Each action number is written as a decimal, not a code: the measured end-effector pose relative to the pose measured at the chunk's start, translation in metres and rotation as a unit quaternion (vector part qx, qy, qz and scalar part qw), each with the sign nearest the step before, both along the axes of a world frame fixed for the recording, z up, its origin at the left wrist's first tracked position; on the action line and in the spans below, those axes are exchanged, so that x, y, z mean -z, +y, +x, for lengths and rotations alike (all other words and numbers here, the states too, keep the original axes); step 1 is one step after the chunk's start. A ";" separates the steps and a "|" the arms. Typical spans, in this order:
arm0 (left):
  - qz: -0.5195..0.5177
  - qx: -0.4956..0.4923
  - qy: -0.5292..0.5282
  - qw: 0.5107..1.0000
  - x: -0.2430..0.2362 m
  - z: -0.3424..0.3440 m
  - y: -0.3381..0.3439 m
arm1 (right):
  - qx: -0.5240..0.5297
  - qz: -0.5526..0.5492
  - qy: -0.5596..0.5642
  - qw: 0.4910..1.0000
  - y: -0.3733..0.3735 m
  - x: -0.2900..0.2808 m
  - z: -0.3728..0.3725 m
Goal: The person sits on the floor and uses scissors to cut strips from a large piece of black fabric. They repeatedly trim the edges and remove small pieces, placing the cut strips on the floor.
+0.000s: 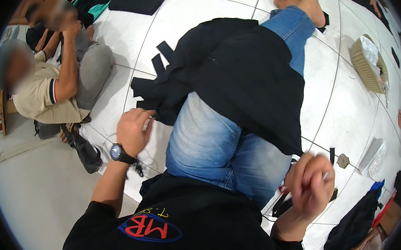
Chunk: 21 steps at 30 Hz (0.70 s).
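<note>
A large black cloth (241, 67) lies draped across my lap, over my blue jeans, with several strap-like strips hanging from its left side. My left hand (134, 128), with a black watch on the wrist, is at the cloth's lower left edge, its curled fingers closed on the black material. On the other side my right hand (309, 184) is raised and closed beside my right knee. The cloth's right corner is drawn to a point at these fingers. A small silvery thing (325, 175) shows between them, too little of it to name.
To the left, a person in a beige shirt (40, 95) sits on the tiled floor near a black bag (81, 148). Folded black cloth (137, 3) lies at the far left. A woven basket (369, 67) and dark clothing (354, 224) lie to the right.
</note>
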State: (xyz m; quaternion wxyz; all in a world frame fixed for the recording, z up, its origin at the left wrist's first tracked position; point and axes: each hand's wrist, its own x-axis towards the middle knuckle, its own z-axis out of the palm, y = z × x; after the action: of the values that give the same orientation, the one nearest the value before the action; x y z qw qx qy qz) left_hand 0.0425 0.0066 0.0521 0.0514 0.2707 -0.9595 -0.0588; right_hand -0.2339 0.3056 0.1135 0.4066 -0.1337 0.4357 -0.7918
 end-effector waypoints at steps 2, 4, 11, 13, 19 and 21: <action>0.029 0.086 0.068 0.994 -0.001 -0.043 0.016 | 0.140 0.118 0.044 0.982 0.009 0.028 -0.019; 0.050 0.162 0.126 0.977 -0.002 -0.084 0.031 | 0.196 0.273 0.113 0.935 0.032 0.063 -0.039; 0.040 0.335 0.098 0.936 0.027 -0.151 0.044 | 0.018 0.544 0.061 0.837 0.074 0.161 -0.064; 0.109 0.342 0.088 0.929 0.010 -0.137 0.025 | -0.032 0.503 -0.032 0.863 0.061 0.141 -0.053; 0.061 0.179 0.038 0.981 -0.047 -0.061 -0.081 | 0.001 0.455 -0.028 0.890 0.067 0.127 -0.043; -0.063 0.119 0.011 0.991 -0.053 -0.061 -0.093 | 0.029 0.459 0.003 0.888 0.068 0.134 -0.038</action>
State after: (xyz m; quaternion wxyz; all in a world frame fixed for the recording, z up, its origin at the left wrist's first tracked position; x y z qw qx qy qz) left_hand -0.0187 -0.0861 0.1046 0.0713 0.1499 -0.9861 -0.0072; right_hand -0.2723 0.3732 -0.0201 0.3986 0.0784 0.7554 -0.5142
